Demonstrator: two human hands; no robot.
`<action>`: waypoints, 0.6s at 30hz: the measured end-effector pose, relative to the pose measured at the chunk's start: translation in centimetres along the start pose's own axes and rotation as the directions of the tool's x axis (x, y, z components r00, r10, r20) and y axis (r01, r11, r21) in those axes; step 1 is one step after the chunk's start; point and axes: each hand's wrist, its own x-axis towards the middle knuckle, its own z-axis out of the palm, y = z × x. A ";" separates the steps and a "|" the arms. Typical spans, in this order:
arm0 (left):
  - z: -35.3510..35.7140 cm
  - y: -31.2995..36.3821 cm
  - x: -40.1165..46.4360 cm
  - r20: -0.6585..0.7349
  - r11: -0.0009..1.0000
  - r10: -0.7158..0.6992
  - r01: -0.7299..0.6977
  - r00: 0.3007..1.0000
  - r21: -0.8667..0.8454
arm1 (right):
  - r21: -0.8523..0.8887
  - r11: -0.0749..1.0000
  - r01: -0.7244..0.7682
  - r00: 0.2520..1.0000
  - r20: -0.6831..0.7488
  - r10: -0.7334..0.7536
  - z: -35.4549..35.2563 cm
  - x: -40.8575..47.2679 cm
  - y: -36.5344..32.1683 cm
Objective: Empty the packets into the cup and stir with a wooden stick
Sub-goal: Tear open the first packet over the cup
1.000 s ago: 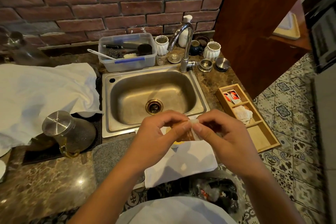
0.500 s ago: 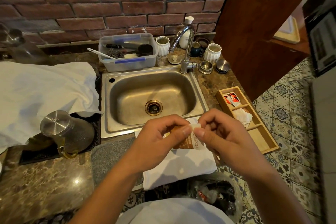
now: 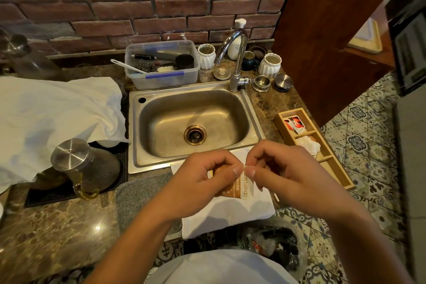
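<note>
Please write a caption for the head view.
Both hands, left and right, pinch a brown packet before the sink.

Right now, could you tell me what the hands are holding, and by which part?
Both hands, left hand and right hand, pinch one brown packet by its top edge.

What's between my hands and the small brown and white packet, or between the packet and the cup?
Nothing separates them: the left hand and right hand both pinch the top edge of the brown and white packet above a white cloth. No cup for pouring is identifiable here, so that path cannot be judged.
</note>
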 end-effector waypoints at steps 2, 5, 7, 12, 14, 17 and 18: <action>0.1 0.1 -0.2 -0.004 1.000 -0.003 0.003 1.000 -0.030 | -0.026 0.999 0.044 0.999 0.002 -0.044 -0.1 0.0 0.1; 0.3 0.1 -0.4 -0.013 0.994 -0.003 0.001 1.000 -0.111 | -0.089 0.986 0.139 0.988 -0.051 -0.144 0.1 0.0 0.2; 0.5 0.1 -0.4 -0.027 0.987 -0.004 0.000 1.000 -0.158 | -0.101 0.981 0.166 0.981 -0.084 -0.175 0.3 -0.1 0.1; 1.1 -0.1 -0.5 -0.070 0.974 -0.017 0.001 0.997 -0.227 | -0.140 0.975 0.172 0.971 -0.145 -0.192 0.8 -0.3 0.3; 1.1 -0.1 -0.4 -0.087 0.976 -0.025 0.006 0.996 -0.219 | -0.228 0.958 0.175 0.957 -0.190 -0.220 1.2 -0.3 0.3; 1.0 0.1 -0.2 -0.089 0.968 -0.040 0.016 0.995 -0.251 | -0.346 0.918 0.197 0.928 -0.236 -0.288 2.0 -0.5 0.2; 1.0 0.2 -0.2 -0.085 0.965 -0.040 0.016 0.996 -0.262 | -0.338 0.920 0.199 0.923 -0.250 -0.291 2.1 -0.6 0.2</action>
